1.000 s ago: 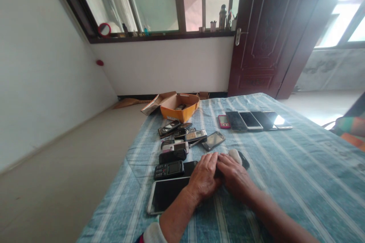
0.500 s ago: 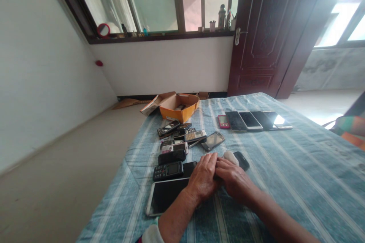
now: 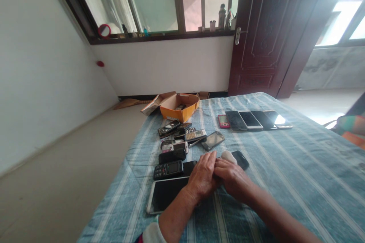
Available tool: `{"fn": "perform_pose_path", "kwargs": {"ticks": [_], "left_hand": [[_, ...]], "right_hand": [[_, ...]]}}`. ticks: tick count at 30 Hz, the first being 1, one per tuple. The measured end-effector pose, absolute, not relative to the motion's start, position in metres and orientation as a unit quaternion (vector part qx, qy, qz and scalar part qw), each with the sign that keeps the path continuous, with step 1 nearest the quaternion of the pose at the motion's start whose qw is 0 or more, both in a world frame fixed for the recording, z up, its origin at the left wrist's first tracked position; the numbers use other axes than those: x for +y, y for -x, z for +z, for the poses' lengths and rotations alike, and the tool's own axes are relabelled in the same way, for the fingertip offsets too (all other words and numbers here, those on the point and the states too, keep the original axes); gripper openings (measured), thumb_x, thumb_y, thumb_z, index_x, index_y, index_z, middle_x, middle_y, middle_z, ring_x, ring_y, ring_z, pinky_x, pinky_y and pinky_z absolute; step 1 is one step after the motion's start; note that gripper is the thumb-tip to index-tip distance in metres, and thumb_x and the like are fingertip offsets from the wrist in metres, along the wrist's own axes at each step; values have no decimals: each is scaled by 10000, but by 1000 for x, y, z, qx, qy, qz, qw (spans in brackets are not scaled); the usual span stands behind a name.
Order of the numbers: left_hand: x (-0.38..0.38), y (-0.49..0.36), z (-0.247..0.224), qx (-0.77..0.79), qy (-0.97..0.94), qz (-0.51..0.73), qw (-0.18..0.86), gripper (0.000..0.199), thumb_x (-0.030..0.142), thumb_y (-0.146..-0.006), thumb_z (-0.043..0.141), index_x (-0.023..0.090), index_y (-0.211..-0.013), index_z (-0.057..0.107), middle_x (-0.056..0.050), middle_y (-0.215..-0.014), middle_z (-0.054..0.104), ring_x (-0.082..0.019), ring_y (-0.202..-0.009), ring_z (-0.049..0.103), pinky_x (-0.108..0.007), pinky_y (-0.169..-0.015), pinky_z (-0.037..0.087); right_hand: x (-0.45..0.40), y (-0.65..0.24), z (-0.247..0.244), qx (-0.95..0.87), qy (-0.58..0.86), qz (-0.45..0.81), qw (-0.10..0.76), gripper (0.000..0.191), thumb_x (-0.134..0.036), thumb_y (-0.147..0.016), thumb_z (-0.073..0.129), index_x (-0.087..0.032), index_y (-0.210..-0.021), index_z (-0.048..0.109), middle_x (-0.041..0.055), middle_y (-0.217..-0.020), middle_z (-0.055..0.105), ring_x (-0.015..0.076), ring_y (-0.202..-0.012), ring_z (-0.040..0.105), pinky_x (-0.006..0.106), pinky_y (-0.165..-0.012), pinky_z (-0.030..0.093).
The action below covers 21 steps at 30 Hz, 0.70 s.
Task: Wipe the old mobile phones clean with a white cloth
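Observation:
My left hand [image 3: 204, 172] lies palm down over the striped cloth, its fingers stretched out side by side. My right hand [image 3: 232, 176] rests against it, with its fingertips meeting the left fingers. Whatever is beneath the palms is hidden. A smooth white rounded thing [image 3: 229, 157], whose kind I cannot make out, sticks out just beyond my right fingers. Beside it lies a dark phone [image 3: 241, 160]. Left of my hands are a large white-framed smartphone [image 3: 168, 194], partly behind my left wrist, and a black keypad phone [image 3: 168, 169].
Several old phones, including a silver keypad phone [image 3: 195, 135], lie piled toward an open orange cardboard box [image 3: 180, 114]. A grey touchscreen phone [image 3: 213, 140] lies apart. At the far right, a red phone [image 3: 223, 121] and several smartphones [image 3: 252, 120] form a row on the striped cloth [image 3: 285, 167].
Both hands and the white thing have shifted very slightly left and away from me. The phones lie as before, and the view has moved a little.

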<state>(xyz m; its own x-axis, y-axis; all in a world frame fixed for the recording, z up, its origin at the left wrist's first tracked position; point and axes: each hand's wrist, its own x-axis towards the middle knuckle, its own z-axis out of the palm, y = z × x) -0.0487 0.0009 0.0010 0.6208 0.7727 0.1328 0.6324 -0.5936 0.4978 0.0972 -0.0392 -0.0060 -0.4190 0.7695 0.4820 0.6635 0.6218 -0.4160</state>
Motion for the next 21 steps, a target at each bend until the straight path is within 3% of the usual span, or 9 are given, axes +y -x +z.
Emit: {"fn": "perform_pose_path", "kwargs": {"ticks": [5,11,17,21], "left_hand": [[1,49,0,397,-877,179,205,694,262,-710,610,114,-1351,388,-138,-1311,513,-286,-1212,468,-431,-1072,387],[0,49,1,396,-879,167,209,733,284,-715,614,74,-1373,368,-166,-1325,500,-301,-1238,453,-431,-1081,379],[1,49,-2,395,-876,184,205,694,220,-710,583,121,-1364,375,-140,-1301,518,-294,-1220,468,-447,-1062,399],[1,48,0,398,-873,188,209,693,229,-715,592,137,-1366,374,-129,-1302,519,-292,-1215,470,-446,-1061,402]], "right_hand": [[-38,-94,-4,-829,433,111,335,254,-40,-855,469,-175,-874,683,90,-999,674,206,-1035,584,336,-949,442],[-43,-94,-6,-828,438,117,330,235,-58,-847,483,-183,-858,683,76,-938,679,220,-1041,587,354,-935,459],[-38,-92,-9,-825,454,92,323,305,-83,-857,483,-198,-1052,687,100,-1088,665,235,-1204,510,400,-1032,408],[-36,-94,-8,-828,447,103,322,296,-73,-858,475,-204,-1008,694,85,-1077,671,230,-1201,513,390,-1031,404]]}}
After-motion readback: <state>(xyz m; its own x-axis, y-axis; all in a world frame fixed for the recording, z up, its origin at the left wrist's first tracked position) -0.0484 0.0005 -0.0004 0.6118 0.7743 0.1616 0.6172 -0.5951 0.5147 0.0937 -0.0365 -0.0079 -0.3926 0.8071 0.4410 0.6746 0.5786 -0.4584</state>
